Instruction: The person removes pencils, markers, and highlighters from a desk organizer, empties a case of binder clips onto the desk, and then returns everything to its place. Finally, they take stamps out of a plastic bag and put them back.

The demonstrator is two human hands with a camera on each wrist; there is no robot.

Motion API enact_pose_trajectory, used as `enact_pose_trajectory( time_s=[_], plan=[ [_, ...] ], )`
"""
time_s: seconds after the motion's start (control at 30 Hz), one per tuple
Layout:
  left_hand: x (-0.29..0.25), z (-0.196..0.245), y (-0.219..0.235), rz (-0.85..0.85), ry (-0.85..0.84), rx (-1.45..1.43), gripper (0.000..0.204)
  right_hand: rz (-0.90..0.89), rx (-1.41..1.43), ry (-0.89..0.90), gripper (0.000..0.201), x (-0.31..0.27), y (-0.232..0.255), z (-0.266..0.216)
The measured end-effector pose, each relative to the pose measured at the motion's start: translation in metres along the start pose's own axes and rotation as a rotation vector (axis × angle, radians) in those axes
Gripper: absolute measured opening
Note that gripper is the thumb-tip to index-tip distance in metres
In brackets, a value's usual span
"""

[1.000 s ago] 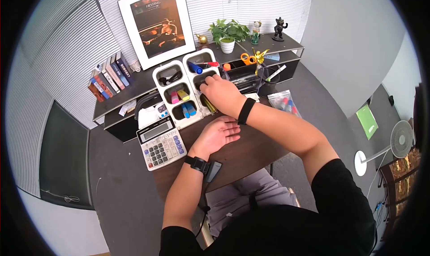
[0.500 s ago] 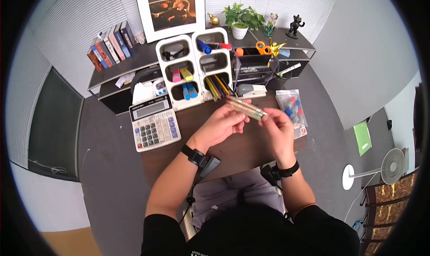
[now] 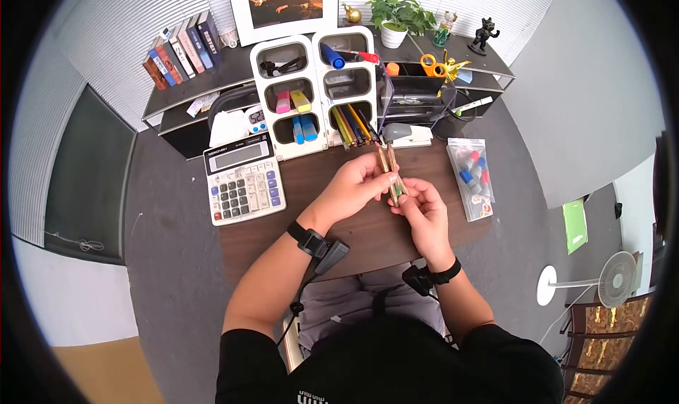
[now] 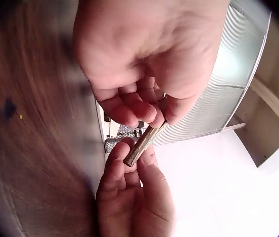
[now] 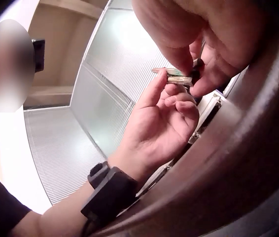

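Note:
My left hand pinches a few slim gold-brown, pencil-like sticks between thumb and fingers. Lower down, the thumb and fingers of my right hand grip the same sticks near their bottom ends, where a bit of green shows. The sticks stand tilted above the desk, side by side. In the left wrist view, a blunt brown end of the sticks pokes out between the two hands. Just beyond my hands, colored pencils fill the lower right compartment of the white organizer.
A calculator lies left of my hands, and a zip bag of red and blue items lies right. Highlighters and a blue marker sit in the organizer. A stapler is beside it, on the wooden desk.
My right hand has come out of the organizer with the sticks and moved down in front of me. My left hand has taken hold too, and the sticks have turned more upright.

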State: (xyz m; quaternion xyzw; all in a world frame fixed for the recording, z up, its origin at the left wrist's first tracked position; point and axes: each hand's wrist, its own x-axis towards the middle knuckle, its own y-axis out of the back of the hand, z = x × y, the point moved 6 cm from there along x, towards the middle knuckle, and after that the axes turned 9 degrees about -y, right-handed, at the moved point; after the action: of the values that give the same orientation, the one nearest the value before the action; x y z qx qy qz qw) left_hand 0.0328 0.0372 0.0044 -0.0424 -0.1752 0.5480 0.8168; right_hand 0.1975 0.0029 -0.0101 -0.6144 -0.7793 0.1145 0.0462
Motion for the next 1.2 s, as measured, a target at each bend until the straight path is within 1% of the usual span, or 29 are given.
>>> enact_pose_trajectory(
  time_s=[0.1,0.17,0.3,0.43,0.5,0.57,0.63,0.67,0.73,0.77,0.8,0.83,0.87,0.9,0.93,1.0,1.07,1.1,1.17,1.2],
  plan=[
    [-0.001,-0.001,0.000,-0.014,-0.026,0.066,0.025,-0.020,-0.038,0.032,0.031,-0.002,0.000,0.000],
    [-0.001,-0.003,0.000,0.014,-0.013,0.069,0.021,-0.040,-0.050,0.049,0.032,-0.002,-0.001,-0.001],
    [-0.002,-0.001,0.000,0.048,-0.061,0.122,0.017,-0.041,-0.070,0.058,0.033,-0.002,-0.003,0.003],
    [-0.003,-0.006,0.002,0.030,-0.044,0.151,0.018,-0.045,-0.114,0.072,0.033,-0.003,-0.004,-0.001],
    [-0.001,-0.005,0.004,0.077,-0.087,0.181,0.020,-0.040,-0.112,0.051,0.033,-0.003,-0.003,0.001],
    [-0.001,-0.005,0.004,0.075,-0.093,0.188,0.021,-0.034,-0.103,0.029,0.032,-0.003,-0.003,0.003],
    [-0.001,-0.006,0.004,0.071,-0.092,0.192,0.022,-0.003,-0.156,0.011,0.033,-0.002,0.000,0.003],
    [0.000,-0.007,0.004,0.071,-0.078,0.157,0.023,-0.001,-0.158,0.010,0.033,-0.001,-0.002,0.003],
    [0.001,-0.006,0.005,0.071,-0.066,0.117,0.024,0.060,-0.151,0.010,0.032,-0.002,-0.003,0.002],
    [-0.001,-0.005,0.004,0.052,0.041,0.081,0.026,0.060,-0.157,0.010,0.032,-0.003,-0.004,0.001],
    [-0.003,-0.006,0.003,0.033,0.147,0.047,0.028,0.112,-0.229,0.054,0.032,-0.003,-0.002,-0.002],
    [-0.002,-0.007,0.005,0.034,0.142,0.047,0.028,0.164,-0.300,0.099,0.031,-0.003,-0.002,-0.006],
    [-0.002,-0.009,0.005,0.016,0.168,0.004,0.029,0.162,-0.302,0.101,0.031,-0.003,-0.003,-0.008],
    [-0.003,-0.013,0.005,-0.001,0.196,-0.042,0.030,0.207,-0.410,0.137,0.030,-0.003,-0.001,-0.013],
    [-0.003,-0.015,0.006,0.002,0.194,-0.044,0.030,0.252,-0.519,0.174,0.029,-0.004,-0.001,-0.018],
    [-0.003,-0.015,0.003,-0.033,0.157,-0.020,0.029,0.270,-0.542,0.196,0.029,-0.007,-0.002,-0.023],
    [-0.002,-0.015,0.000,-0.053,0.127,0.006,0.028,0.303,-0.634,0.290,0.031,-0.013,-0.006,-0.035],
    [-0.001,-0.013,-0.003,-0.075,0.101,0.038,0.028,0.301,-0.639,0.292,0.031,-0.017,-0.007,-0.041],
    [-0.002,-0.010,-0.007,-0.101,0.091,0.046,0.027,0.324,-0.906,0.390,0.032,-0.026,-0.017,-0.058],
    [-0.004,-0.009,-0.011,-0.127,0.088,0.053,0.026,0.321,-0.907,0.394,0.032,-0.027,-0.016,-0.061]
  ],
)
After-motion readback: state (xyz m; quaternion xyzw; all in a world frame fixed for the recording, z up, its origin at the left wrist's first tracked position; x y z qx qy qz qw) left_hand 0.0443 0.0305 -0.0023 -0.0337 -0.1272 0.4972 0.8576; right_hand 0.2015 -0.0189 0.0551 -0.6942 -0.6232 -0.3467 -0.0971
